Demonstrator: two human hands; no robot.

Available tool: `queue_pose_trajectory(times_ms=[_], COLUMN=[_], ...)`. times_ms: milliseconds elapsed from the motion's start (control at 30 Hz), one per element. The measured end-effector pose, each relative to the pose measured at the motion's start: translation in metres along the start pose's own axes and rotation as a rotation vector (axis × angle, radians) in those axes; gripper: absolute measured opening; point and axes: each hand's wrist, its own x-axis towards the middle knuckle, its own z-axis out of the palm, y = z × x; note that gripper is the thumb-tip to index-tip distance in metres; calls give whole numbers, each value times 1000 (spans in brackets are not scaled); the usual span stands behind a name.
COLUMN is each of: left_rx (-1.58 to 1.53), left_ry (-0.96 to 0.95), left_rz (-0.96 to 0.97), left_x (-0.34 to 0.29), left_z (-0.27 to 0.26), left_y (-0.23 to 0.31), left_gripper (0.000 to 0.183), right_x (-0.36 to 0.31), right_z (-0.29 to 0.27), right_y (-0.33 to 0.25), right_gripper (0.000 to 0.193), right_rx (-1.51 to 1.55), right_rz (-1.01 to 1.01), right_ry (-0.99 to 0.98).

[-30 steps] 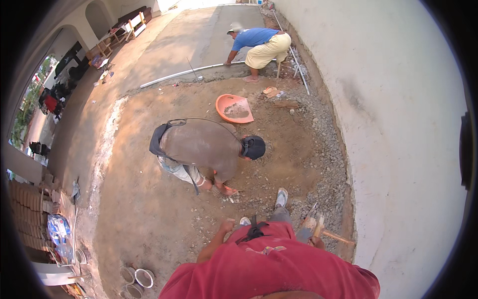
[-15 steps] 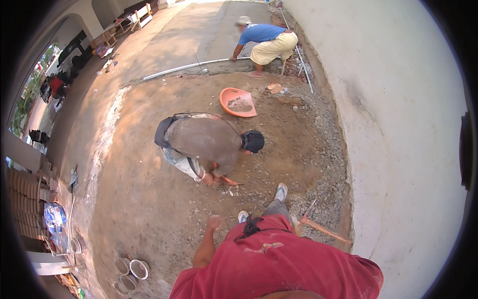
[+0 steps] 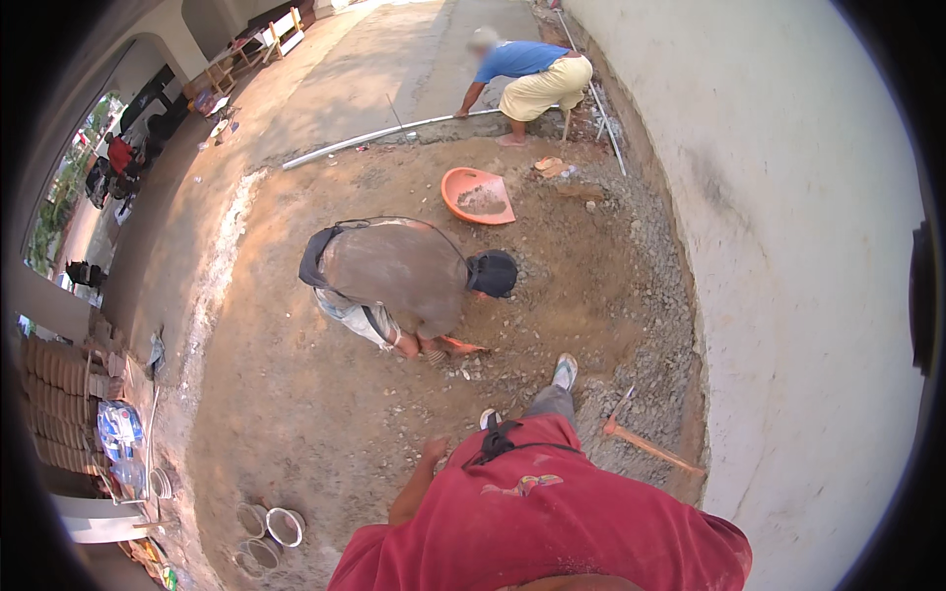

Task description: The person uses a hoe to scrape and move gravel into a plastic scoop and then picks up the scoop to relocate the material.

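Note:
My left hand (image 3: 435,449) hangs beside my red shirt over the bare dirt; its fingers are too small and unclear to read. No part of my right hand shows. To my right a pickaxe (image 3: 652,449) with a wooden handle lies on the gravel near the wall. Just ahead, a crouching co-worker (image 3: 389,279) in a brown shirt and dark cap bends to the ground. That person's hands are low, by an orange tool (image 3: 461,345), mostly hidden by the arm. Beyond the co-worker sits an orange scoop-shaped basin (image 3: 480,197) with grey material in it.
Another person (image 3: 527,67) in a blue shirt bends over a long white pipe (image 3: 384,134) at the wet concrete's edge. A white wall (image 3: 788,246) bounds the right side. Several buckets (image 3: 286,527) stand at lower left, near stacked tiles (image 3: 59,394).
The view has shifted slightly. The crouching co-worker has leaned a little to the left. My left hand has moved slightly closer to my body. The pickaxe and basin stay in place.

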Motion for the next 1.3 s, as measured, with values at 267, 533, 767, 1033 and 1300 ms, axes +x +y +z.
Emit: queue_pose_trajectory(times_ms=[267,533,767,1033,1300], left_rx=[89,247,65,204,87], left_ry=[6,-91,-83,36,9], left_rz=[175,236,65,90,120], left_x=[-3,4,-9,-6,-2], left_z=[31,-6,19,9,0], left_y=[59,30,-14,-42,-21], left_gripper=[43,41,37,35,30], right_x=[25,63,67,19,-8], right_z=[3,14,-8,3,5], right_y=[22,17,40,19,6], right_gripper=[13,14,23,24,26], right_rx=[17,-4,-2,-69,-89], right_rz=[0,-42,-27,-43,-59], right_ry=[-9,-65,-52,-26,0])
